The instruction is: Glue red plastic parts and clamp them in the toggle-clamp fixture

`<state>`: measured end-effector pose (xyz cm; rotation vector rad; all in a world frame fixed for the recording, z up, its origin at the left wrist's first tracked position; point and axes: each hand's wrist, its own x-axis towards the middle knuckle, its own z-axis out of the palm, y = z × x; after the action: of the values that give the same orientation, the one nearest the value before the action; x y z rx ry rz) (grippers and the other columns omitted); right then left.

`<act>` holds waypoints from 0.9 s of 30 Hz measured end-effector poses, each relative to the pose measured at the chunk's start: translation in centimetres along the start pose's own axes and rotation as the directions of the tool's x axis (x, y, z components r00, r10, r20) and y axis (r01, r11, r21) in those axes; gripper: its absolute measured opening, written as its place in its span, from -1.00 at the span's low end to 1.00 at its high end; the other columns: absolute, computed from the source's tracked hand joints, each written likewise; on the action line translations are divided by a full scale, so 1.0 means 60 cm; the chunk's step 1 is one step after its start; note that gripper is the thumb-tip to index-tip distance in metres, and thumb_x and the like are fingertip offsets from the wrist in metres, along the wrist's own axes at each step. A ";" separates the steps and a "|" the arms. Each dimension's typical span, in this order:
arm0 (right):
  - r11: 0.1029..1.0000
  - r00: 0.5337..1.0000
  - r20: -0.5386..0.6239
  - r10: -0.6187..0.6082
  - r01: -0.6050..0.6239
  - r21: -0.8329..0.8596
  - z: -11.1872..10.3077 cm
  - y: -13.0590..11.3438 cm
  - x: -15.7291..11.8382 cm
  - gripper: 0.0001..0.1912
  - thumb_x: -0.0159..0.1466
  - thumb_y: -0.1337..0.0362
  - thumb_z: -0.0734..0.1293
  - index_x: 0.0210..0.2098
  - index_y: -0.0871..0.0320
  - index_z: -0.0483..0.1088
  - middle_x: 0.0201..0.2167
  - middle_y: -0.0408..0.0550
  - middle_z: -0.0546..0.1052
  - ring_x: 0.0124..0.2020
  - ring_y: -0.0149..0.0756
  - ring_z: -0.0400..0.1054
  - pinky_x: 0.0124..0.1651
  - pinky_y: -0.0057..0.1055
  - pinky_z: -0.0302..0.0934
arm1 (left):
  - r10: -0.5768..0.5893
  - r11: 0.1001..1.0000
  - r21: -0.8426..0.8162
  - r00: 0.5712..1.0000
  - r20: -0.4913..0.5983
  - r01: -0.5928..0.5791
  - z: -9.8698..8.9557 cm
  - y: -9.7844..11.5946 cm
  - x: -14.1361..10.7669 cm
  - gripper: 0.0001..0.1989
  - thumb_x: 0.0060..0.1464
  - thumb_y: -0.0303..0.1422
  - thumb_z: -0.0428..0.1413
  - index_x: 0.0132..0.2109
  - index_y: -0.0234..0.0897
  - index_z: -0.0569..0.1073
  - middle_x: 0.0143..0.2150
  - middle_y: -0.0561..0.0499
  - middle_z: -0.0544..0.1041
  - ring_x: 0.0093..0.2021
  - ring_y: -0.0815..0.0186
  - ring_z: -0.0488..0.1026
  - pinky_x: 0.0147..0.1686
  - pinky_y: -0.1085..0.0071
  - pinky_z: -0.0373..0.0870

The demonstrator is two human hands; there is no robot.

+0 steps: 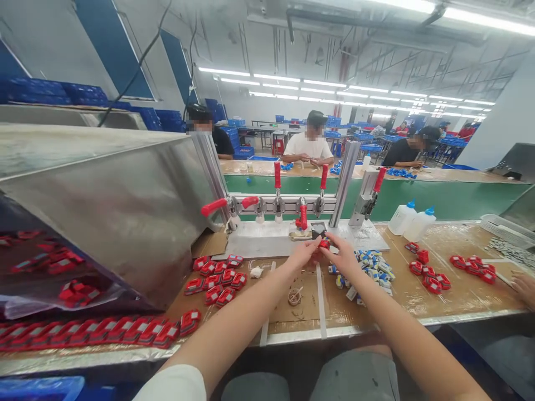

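Observation:
Between the fingertips of both hands is a small red plastic casing (324,243), partly hidden by the fingers. My left hand (306,254) pinches it from the left, and my right hand (341,255) grips its right side. Just beyond them is a dark block (319,230) on the pale base plate (254,242) of a clamp fixture. Red-handled toggle clamps line the fixture's rail, one red handle (301,217) hanging down close to my left hand. Near my right forearm lies a pile of blue and white parts (376,267).
Red casings (221,278) cluster at left, with a long row (96,331) along the front edge. A metal hood (108,217) stands far left. Two white bottles (403,218) and more red casings (430,275) are at right, where another person's hand (524,287) rests. Several people sit opposite.

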<state>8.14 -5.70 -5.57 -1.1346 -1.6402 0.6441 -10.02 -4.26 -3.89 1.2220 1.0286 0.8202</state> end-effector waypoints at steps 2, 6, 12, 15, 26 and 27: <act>0.945 0.971 -0.005 0.239 -0.231 0.230 -0.003 0.015 0.020 -0.50 0.17 0.09 0.52 0.05 0.16 0.53 0.04 0.10 0.62 0.02 -0.02 0.55 0.21 -0.01 0.40 | 0.185 0.936 0.312 0.982 -0.035 -0.166 -0.008 0.007 0.011 -0.35 0.12 0.18 0.16 0.06 -0.28 0.59 -0.06 -0.13 0.65 -0.15 0.18 0.57 -0.21 0.33 0.50; 0.822 0.919 0.064 0.390 -0.378 0.425 0.001 0.038 0.068 -0.60 0.20 0.08 0.48 -0.07 0.21 0.54 -0.11 0.11 0.66 -0.13 -0.13 0.60 -0.01 -0.20 0.52 | 0.469 0.568 0.730 0.878 0.093 -0.381 -0.030 0.017 0.048 -0.36 0.08 -0.12 0.32 0.27 -0.19 0.45 0.20 -0.11 0.55 0.19 0.07 0.46 0.24 0.16 0.35; 0.744 0.882 0.106 0.459 -0.447 0.497 0.024 0.055 0.141 -0.75 0.23 0.13 0.44 -0.32 0.23 0.54 -0.32 0.12 0.67 -0.36 -0.26 0.58 -0.20 -0.39 0.51 | 0.458 0.554 0.766 0.888 0.047 -0.326 -0.021 0.015 0.120 -0.60 0.26 -0.24 0.17 0.20 -0.20 0.46 0.20 -0.08 0.55 0.24 0.14 0.43 0.28 0.22 0.31; 0.747 0.875 0.077 0.477 -0.450 0.489 0.034 0.064 0.161 -0.77 0.22 0.15 0.45 -0.39 0.23 0.54 -0.39 0.09 0.66 -0.41 -0.29 0.55 -0.32 -0.47 0.46 | 0.454 0.563 0.785 0.891 -0.031 -0.259 -0.008 0.008 0.132 -0.54 0.31 -0.26 0.11 0.28 -0.30 0.39 0.27 -0.21 0.48 0.30 0.09 0.38 0.27 0.19 0.32; 0.836 0.868 -0.078 0.491 -0.444 0.322 0.064 0.112 0.211 -0.75 0.20 0.13 0.43 -0.35 0.23 0.59 -0.33 0.11 0.67 -0.37 -0.21 0.56 -0.39 -0.44 0.39 | 0.439 0.144 0.988 0.898 -0.006 -0.064 -0.006 0.032 0.086 -0.51 0.35 -0.26 0.04 0.37 -0.14 0.29 0.33 -0.14 0.42 0.22 0.09 0.46 0.06 0.21 0.53; 0.848 0.871 -0.091 0.483 -0.439 0.297 0.067 0.115 0.216 -0.74 0.19 0.12 0.43 -0.36 0.23 0.59 -0.34 0.11 0.67 -0.36 -0.19 0.56 -0.37 -0.42 0.39 | 0.429 0.105 0.993 0.903 0.003 -0.053 -0.005 0.033 0.085 -0.50 0.34 -0.26 0.03 0.37 -0.13 0.29 0.36 -0.16 0.38 0.21 0.07 0.47 0.04 0.19 0.55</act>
<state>6.15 9.29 -7.20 -1.3517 -1.0973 1.0218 -8.50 0.91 -2.89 2.5824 1.7767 0.4763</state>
